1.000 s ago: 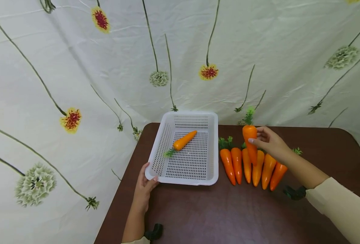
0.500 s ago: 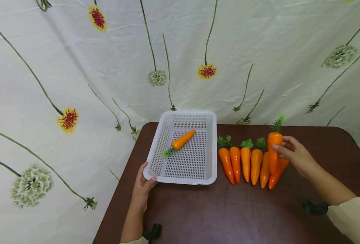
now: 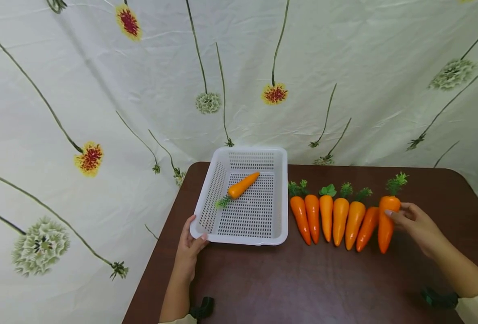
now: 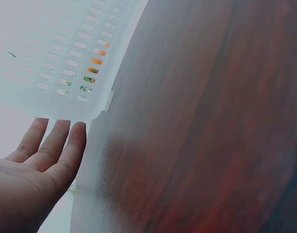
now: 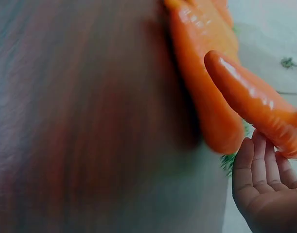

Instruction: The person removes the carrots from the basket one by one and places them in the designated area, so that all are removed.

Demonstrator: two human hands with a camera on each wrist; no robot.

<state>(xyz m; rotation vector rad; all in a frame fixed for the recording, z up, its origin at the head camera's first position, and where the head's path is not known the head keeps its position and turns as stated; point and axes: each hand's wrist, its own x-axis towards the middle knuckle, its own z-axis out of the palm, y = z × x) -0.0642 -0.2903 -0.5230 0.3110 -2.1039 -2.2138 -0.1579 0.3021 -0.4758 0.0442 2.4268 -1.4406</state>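
My right hand [image 3: 418,225] pinches an orange carrot [image 3: 386,229] near its thick end, thumb on the near side, leafy green top pointing up. In the right wrist view the carrot [image 5: 255,97] is tilted, its tip apart from the carrot lying beyond. Several more carrots [image 3: 339,220] lie in a row to its left, tips toward the person. At the near left corner of a white plastic basket [image 3: 281,198], my left hand [image 3: 190,249] grips the rim, thumb over it and fingers against the outer wall. One carrot [image 3: 243,186] lies slantwise inside the basket.
Everything stands on a dark brown table [image 3: 295,283] with rounded far corners. Behind it hangs a white cloth [image 3: 239,58] printed with flowers. Dark straps [image 3: 202,308] sit at both wrists.
My right hand has carried the carrot rightward and lower, from above the middle of the row to its right end. The left hand keeps its grip on the basket.
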